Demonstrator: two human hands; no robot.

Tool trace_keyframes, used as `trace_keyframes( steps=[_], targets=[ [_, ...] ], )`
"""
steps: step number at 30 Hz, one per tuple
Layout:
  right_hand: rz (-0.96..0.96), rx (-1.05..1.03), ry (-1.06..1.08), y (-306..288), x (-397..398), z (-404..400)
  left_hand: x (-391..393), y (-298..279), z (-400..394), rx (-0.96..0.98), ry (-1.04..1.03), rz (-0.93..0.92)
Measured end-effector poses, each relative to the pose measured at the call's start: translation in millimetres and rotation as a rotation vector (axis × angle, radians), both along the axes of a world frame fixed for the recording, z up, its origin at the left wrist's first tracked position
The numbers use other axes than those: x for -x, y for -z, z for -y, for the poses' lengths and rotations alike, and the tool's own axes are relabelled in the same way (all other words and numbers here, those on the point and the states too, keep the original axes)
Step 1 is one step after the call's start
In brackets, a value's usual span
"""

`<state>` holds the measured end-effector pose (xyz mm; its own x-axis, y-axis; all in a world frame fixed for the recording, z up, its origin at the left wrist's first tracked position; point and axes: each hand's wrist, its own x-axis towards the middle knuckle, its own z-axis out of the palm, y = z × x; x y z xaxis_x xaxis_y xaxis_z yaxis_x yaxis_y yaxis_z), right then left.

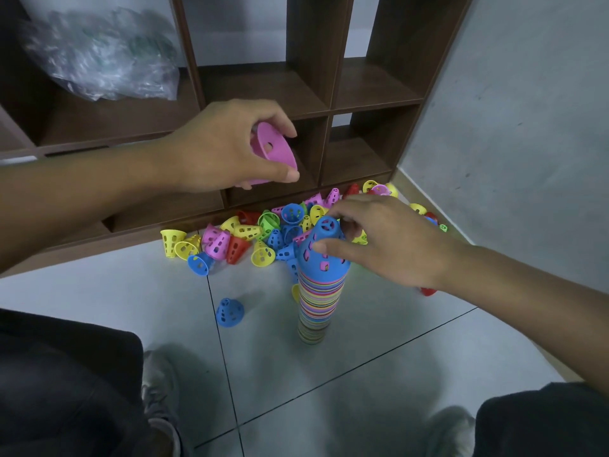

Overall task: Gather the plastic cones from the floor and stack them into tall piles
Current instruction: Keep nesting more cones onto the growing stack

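We see our two forearms bare with no sleeves, our left hand (227, 148) and right hand (389, 240) without gloves or rings, dark trousers (62, 384) over both knees, pale grey worn shoes (161, 400) near the bottom edge

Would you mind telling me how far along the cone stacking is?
One tall pile stands, topped by a blue cone that the right hand touches. The left hand holds a pink cone. Left: the scattered cones and a lone blue cone.
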<state>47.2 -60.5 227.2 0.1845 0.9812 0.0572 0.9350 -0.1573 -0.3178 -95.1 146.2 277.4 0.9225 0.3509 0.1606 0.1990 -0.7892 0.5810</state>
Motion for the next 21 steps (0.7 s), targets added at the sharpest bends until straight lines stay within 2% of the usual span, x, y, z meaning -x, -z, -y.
trace_keyframes(
  steps=[5,10,16,21],
  targets=[
    [-0.084,-0.020,0.066,-5.9,-2.1,2.0,-3.3,-7.5,7.4,-0.067,-0.006,0.050],
    [-0.233,-0.158,0.106,-8.9,-2.9,2.3,-8.1,-16.4,17.7,0.033,-0.009,0.160],
    [-0.504,-0.267,0.151,-14.3,2.4,1.0,-12.1,-19.1,29.2,0.356,0.049,0.314],
    [-0.679,-0.377,0.187,-12.6,2.7,-2.5,-13.9,-14.6,38.7,0.669,0.066,0.291]
  ],
)
